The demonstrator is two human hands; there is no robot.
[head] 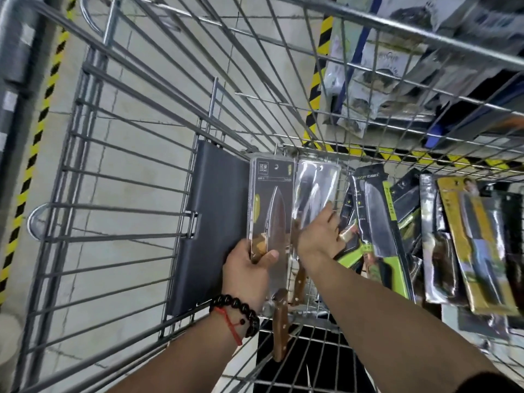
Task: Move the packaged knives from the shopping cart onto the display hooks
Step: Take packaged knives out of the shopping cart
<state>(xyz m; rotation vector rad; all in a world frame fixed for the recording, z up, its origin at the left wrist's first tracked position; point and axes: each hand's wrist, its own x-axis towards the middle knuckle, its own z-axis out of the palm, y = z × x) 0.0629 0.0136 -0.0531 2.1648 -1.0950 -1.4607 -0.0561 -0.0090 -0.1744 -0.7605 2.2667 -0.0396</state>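
While I am working over the silver wire shopping cart (119,171), my left hand (249,268) is gripping the wooden-handled knife in its clear blister pack (270,222) at centre frame, upright for hanging. My right hand (320,236) is laying loose fingers on a second clear-packed knife (314,188), steadying it for pickup.

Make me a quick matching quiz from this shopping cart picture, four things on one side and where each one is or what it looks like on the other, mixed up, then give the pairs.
Things
1. dark-card knife pack
2. clear knife pack
3. green-handled knife pack
4. bead bracelet

Descriptions
A. on the left wrist
B. gripped at its lower end by the left hand
C. touched by the right hand
D. right of both hands, lime trim

Pairs: 1-B, 2-C, 3-D, 4-A
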